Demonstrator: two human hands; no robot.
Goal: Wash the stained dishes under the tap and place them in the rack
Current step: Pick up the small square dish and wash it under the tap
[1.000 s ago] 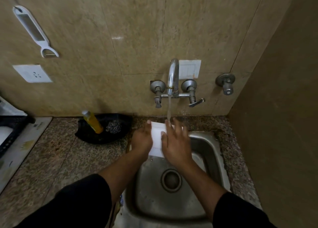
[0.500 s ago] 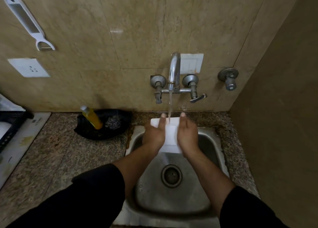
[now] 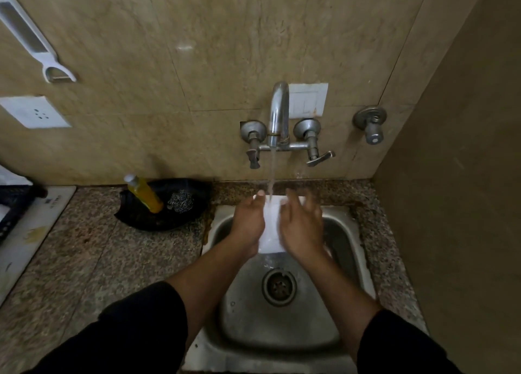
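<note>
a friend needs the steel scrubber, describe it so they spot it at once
Left of the sink, a black tray sits on the counter against the wall. The scrubber lies in it, right of the leaning yellow bottle: a tangled ball of shiny wire.

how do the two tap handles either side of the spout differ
The left handle hangs straight down; the right handle is swung out sideways, toward the right. The left handle looks short and stubby; the right handle looks longer and flatter. Both are dull grey metal, flanking the spout, which is running.
</note>
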